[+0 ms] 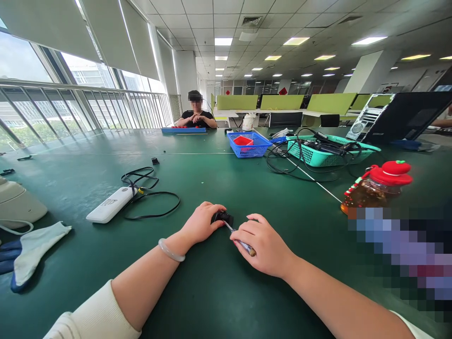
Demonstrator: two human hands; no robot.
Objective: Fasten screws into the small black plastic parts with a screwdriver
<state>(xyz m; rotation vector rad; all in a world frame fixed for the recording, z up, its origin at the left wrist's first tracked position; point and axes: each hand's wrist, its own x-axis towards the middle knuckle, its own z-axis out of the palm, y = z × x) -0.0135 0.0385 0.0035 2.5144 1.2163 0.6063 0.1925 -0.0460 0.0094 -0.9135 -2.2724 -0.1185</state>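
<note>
1. Head view: on the green surface [226,292], a small black part [226,217] sits well apart from the far edge, about midway across the visible width.
2. The left grip [201,221] is clasped on that part from its left side, with fingers over the top and the thumb in front; much of the part is hidden by them.
3. The right grip [263,247] is grasping a slim tool [246,246] by its handle, the metal shaft slanting up and left so that its tip meets the black part.
4. A pale bracelet [171,250] circles the left wrist.
5. Farther left on the surface lie a white rectangular device [111,205], with a black cable [151,217] looped beside it, and a white-and-blue glove [35,252].
6. Toward the far edge, right of the middle, stand a blue basket [251,151] holding a red tray [243,141] and a teal basket [312,157] heaped with cables.
7. Nearer, on the right, is a red-lidded jar [383,192].
8. Another person [197,117] sits at the far edge, hands joined, behind a long blue tray [185,130].
</note>
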